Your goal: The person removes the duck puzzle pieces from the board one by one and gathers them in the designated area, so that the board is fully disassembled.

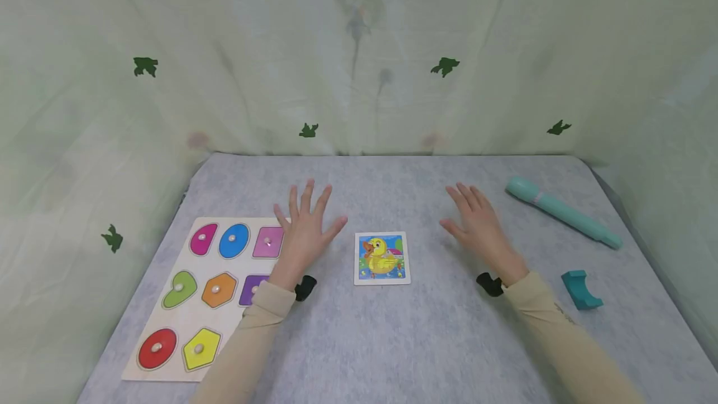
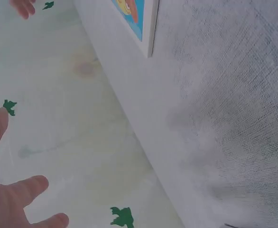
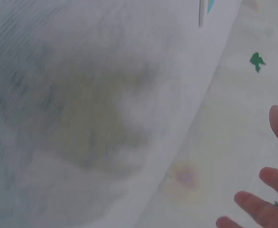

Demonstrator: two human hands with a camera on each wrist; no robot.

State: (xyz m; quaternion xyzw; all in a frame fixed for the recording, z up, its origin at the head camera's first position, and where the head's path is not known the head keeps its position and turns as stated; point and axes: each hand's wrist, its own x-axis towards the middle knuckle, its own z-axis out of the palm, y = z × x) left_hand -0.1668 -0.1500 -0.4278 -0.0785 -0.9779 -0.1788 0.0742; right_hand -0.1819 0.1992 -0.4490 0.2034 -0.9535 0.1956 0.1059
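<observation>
Between the two hands lies a small square duck puzzle (image 1: 382, 259) with a white frame; its corner shows in both wrist views. My left hand (image 1: 305, 235) hovers with spread fingers and holds nothing, overlapping the right edge of a white shape board (image 1: 227, 267) in the head view. That board carries several coloured knobbed pieces, such as a red oval (image 1: 157, 348) and a yellow pentagon (image 1: 202, 349). On the other side my right hand (image 1: 478, 227) is held over the table, fingers extended, nothing in it. The left wrist view shows the left fingers (image 2: 27, 191) apart.
A turquoise tube-shaped object (image 1: 566, 212), thicker at one end, lies at the back right of the table (image 1: 415, 341). Nearer the front right is a teal arch block (image 1: 581, 290). A pale curtain (image 1: 359, 80) with green bird shapes hangs behind the table and along both sides.
</observation>
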